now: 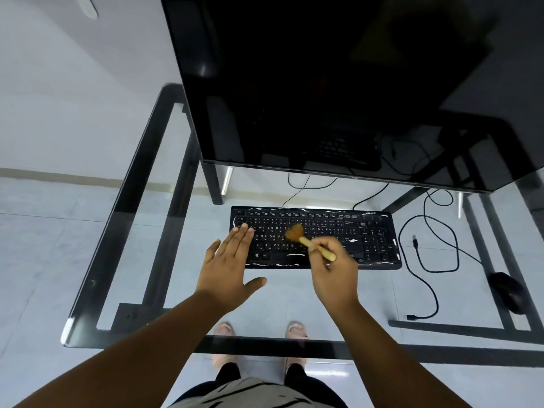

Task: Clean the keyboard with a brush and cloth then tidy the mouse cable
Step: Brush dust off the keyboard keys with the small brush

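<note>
Head view, looking down through a glass tabletop [123,231] with a dark frame. The keyboard [368,240], black and streaked with white marks along its edges, lies flat on the glass below the lower edge of a dark monitor [323,83].

Left hand [229,266]: palm down, fingers straight and together, thumb spread out to the side. The fingertips [243,229] rest on the keys at the keyboard's left end; the grip is open and carries nothing.

Right hand [334,275]: fingers curled, its grip closed around the pale wooden handle of the brush [312,245]. The handle slants up and to the left from the hand, and the brown bristles lie over the keyboard's middle rows. Bristles and fingers are blurred, so whether the bristles touch the keys cannot be told.

Right of the keyboard, the black mouse [507,291] sits near the tabletop's right edge, partly merged with the dark frame bar. The mouse cable [424,257] loops loosely between keyboard and mouse; its course among the other cables behind the keyboard is hard to follow. A plug end lies on the glass at the near right.

The monitor's top is cut off by the picture's edge. Through the glass, the person's feet show on the floor.
</note>
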`<move>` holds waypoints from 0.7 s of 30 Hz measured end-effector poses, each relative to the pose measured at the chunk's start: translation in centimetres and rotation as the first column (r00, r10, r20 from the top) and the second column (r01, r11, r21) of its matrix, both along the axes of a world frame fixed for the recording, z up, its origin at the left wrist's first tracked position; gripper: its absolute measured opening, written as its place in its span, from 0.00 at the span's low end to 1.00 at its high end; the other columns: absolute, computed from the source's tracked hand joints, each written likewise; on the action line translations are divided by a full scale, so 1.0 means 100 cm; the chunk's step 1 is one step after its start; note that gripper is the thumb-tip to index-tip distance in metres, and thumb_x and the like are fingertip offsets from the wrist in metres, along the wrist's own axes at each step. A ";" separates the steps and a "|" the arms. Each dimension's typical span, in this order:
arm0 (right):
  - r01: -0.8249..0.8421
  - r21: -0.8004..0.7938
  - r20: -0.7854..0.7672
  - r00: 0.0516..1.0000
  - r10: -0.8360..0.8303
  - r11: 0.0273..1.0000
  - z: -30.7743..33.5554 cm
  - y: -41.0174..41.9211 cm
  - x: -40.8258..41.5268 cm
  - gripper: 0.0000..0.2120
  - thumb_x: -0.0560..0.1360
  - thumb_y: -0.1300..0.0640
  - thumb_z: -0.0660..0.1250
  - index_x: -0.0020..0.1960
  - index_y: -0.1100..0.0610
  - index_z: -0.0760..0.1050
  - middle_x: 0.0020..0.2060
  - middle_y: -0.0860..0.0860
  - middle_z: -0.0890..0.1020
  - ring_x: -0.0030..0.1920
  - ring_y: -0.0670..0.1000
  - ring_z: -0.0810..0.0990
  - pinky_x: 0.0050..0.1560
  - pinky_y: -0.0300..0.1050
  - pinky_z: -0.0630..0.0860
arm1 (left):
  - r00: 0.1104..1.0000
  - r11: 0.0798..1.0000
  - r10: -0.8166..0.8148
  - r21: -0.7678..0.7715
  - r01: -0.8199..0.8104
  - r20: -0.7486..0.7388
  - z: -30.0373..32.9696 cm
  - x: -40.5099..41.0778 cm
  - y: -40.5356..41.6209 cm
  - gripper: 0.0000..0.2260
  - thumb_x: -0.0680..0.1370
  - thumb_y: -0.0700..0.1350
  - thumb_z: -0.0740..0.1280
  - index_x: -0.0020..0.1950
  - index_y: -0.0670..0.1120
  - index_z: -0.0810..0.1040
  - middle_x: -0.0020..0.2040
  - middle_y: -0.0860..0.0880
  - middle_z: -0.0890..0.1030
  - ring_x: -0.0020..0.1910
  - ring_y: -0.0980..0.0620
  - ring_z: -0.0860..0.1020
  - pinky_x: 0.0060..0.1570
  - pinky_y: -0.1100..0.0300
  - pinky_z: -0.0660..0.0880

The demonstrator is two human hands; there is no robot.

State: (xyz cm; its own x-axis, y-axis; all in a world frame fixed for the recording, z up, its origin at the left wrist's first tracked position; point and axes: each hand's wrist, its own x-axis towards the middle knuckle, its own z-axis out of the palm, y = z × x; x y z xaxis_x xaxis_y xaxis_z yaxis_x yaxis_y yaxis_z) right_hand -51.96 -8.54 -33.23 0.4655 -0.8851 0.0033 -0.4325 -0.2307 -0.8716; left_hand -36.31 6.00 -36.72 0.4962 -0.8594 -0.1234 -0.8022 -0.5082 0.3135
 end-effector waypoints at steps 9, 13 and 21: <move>0.046 -0.043 -0.035 0.998 -0.048 0.998 -0.001 -0.021 -0.020 0.06 0.76 0.61 0.67 0.47 0.50 0.77 0.33 0.42 0.79 0.31 0.45 0.74 0.31 0.37 0.67 | 0.999 0.999 -0.048 -0.021 0.048 0.004 -0.003 -0.019 -0.017 0.42 0.75 0.69 0.55 0.79 0.50 0.42 0.78 0.54 0.41 0.76 0.57 0.38 0.73 0.58 0.38; -0.080 0.021 0.012 0.997 0.080 0.997 -0.001 -0.026 -0.030 0.06 0.76 0.63 0.67 0.47 0.52 0.78 0.33 0.44 0.80 0.29 0.44 0.74 0.29 0.33 0.66 | 0.999 0.999 -0.032 -0.020 0.032 0.002 -0.004 -0.025 -0.028 0.40 0.76 0.69 0.54 0.79 0.50 0.42 0.77 0.55 0.39 0.75 0.58 0.36 0.72 0.59 0.37; -0.030 0.041 0.038 0.999 0.028 0.999 -0.001 -0.041 -0.049 0.06 0.76 0.61 0.68 0.49 0.51 0.79 0.34 0.45 0.81 0.32 0.48 0.76 0.30 0.42 0.70 | 0.999 0.999 -0.038 -0.016 0.038 -0.010 -0.003 -0.040 -0.048 0.39 0.77 0.68 0.52 0.79 0.50 0.41 0.78 0.55 0.39 0.76 0.57 0.36 0.73 0.58 0.38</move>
